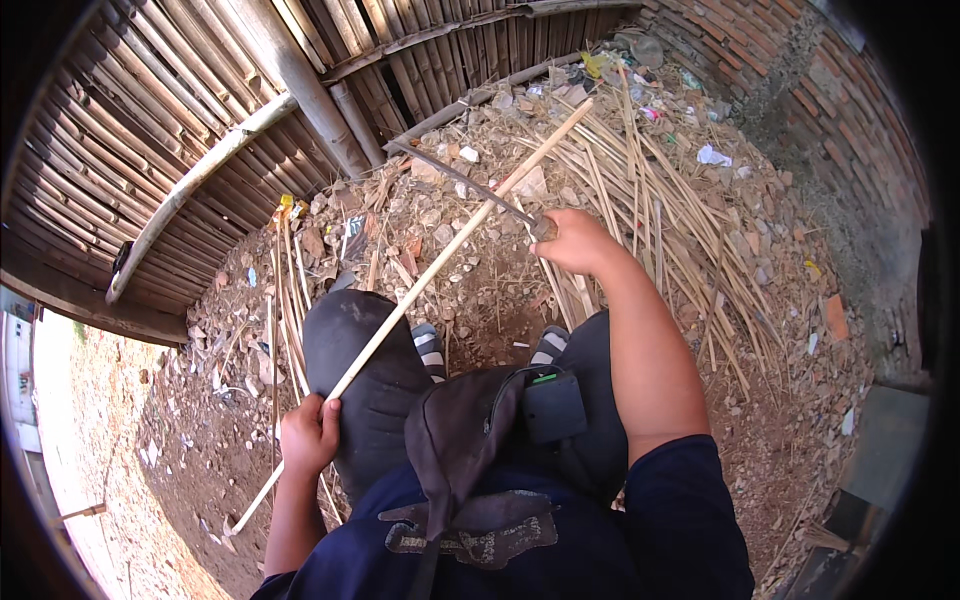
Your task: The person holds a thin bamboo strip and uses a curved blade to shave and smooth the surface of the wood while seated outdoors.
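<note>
Long pale bamboo strip (440, 255): lies slantwise across the person's left knee (365, 360), near end low by the left hip, far end out over the heap of cut bamboo slats (650, 200) on the ground ahead. Left hand (308, 435) grips the near part, fingers wrapped tight round it. Right hand (575, 243) is clamped on the handle of a dark long-bladed knife (470, 183); the blade lies across the strip about midway along, seemingly touching it, though actual contact cannot be confirmed.

Judgement on the step: shaving or splitting the strip will go best with the blade at a shallow angle, stroke directed away from the body and knees, the strip braced firmly on the knee, and the left hand well behind the cutting edge, as it now is.

Edges and room: bamboo wall (200, 130) with thick poles close on the left and ahead; brick wall (850, 130) on the right. The strip's far end has free room above the slats. Ground is loose rubble and dirt (450, 290). A dark bag (480, 440) hangs at the chest, clear of the blade
</note>
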Tool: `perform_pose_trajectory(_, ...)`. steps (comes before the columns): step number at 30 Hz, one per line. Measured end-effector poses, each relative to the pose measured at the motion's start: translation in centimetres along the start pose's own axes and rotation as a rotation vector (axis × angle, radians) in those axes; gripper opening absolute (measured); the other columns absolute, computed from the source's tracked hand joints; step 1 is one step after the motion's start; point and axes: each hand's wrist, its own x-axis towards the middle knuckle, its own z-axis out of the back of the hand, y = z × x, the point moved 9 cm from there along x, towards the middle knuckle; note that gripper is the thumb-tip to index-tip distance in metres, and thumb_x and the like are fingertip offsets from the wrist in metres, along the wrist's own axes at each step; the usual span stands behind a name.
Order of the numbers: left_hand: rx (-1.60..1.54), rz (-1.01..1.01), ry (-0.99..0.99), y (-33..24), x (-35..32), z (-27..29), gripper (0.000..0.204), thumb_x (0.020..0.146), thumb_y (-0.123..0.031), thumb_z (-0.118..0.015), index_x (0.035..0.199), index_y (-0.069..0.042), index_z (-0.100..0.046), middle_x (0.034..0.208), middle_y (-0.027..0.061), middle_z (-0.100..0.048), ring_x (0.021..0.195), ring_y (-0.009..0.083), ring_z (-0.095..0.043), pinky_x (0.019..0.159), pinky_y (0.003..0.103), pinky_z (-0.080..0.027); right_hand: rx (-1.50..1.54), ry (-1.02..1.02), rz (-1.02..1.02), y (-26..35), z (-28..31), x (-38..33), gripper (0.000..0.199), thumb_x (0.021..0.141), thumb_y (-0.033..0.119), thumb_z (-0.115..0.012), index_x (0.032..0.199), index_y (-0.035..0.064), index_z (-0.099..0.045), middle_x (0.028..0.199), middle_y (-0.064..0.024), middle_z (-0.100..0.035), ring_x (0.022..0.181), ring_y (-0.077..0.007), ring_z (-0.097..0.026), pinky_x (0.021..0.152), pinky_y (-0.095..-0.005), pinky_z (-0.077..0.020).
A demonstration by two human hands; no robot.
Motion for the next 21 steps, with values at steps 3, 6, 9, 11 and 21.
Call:
perform_pose_trajectory(3, -0.008, -0.007, 0.000, 0.0, 0.1, -0.1, 0.039, 0.099, -0.027, -0.065, 0.071, -0.005, -0.050, 0.056, 0.0183, -0.054, 0.052, 0.0423, -0.057, 0.051, 0.049, -0.042, 0.006, 0.102, 0.003, 0.8, -0.2, -0.7, 0.059, 0.081, 0.029, -0.076, 0.133, 0.0029, -0.065, 0.126, -0.0247, -0.067, 0.118, -0.0385, -0.064, 0.103, -0.0403, -0.0506)
perform_pose_trajectory(6, -0.009, -0.013, 0.003, -0.1, 0.1, -0.1, 0.038, 0.099, -0.026, -0.065, 0.071, -0.005, -0.050, 0.056, 0.0182, -0.054, 0.052, 0.0419, -0.057, 0.051, 0.049, -0.042, -0.037, 0.069, 0.059, 0.9, -0.9, -0.5, 0.062, 0.080, 0.033, -0.079, 0.129, -0.0025, -0.065, 0.118, -0.0274, -0.069, 0.113, -0.0407, -0.066, 0.099, -0.0416, -0.0516)
perform_pose_trajectory(9, -0.019, -0.008, 0.000, -0.2, 0.1, 0.0, 0.038, 0.099, -0.026, -0.065, 0.071, -0.004, -0.050, 0.056, 0.0180, -0.054, 0.051, 0.0415, -0.057, 0.051, 0.048, -0.043, -0.023, 0.162, 0.066, 1.5, -1.5, -0.9, 0.056, 0.081, 0.033, -0.079, 0.125, -0.0006, -0.068, 0.114, -0.0270, -0.070, 0.110, -0.0405, -0.067, 0.098, -0.0427, -0.0518)
perform_pose_trajectory(11, -0.027, -0.004, -0.002, -0.3, 0.1, 0.0, 0.038, 0.099, -0.026, -0.065, 0.071, -0.004, -0.050, 0.056, 0.0179, -0.054, 0.051, 0.0413, -0.057, 0.050, 0.048, -0.043, -0.058, 0.009, 0.127, 1.3, -1.0, -0.6, 0.049, 0.081, 0.032, -0.078, 0.118, 0.0012, -0.070, 0.108, -0.0263, -0.071, 0.106, -0.0406, -0.068, 0.095, -0.0440, -0.0525)
perform_pose_trajectory(21, -0.022, -0.010, -0.005, -0.2, 0.1, 0.0, 0.037, 0.098, -0.024, -0.065, 0.072, -0.004, -0.050, 0.056, 0.0179, -0.054, 0.051, 0.0410, -0.057, 0.050, 0.048, -0.043, -0.042, 0.050, 0.122, 1.6, -1.1, -0.5, 0.046, 0.081, 0.032, -0.078, 0.115, 0.0015, -0.071, 0.106, -0.0260, -0.071, 0.104, -0.0403, -0.068, 0.093, -0.0450, -0.0525)
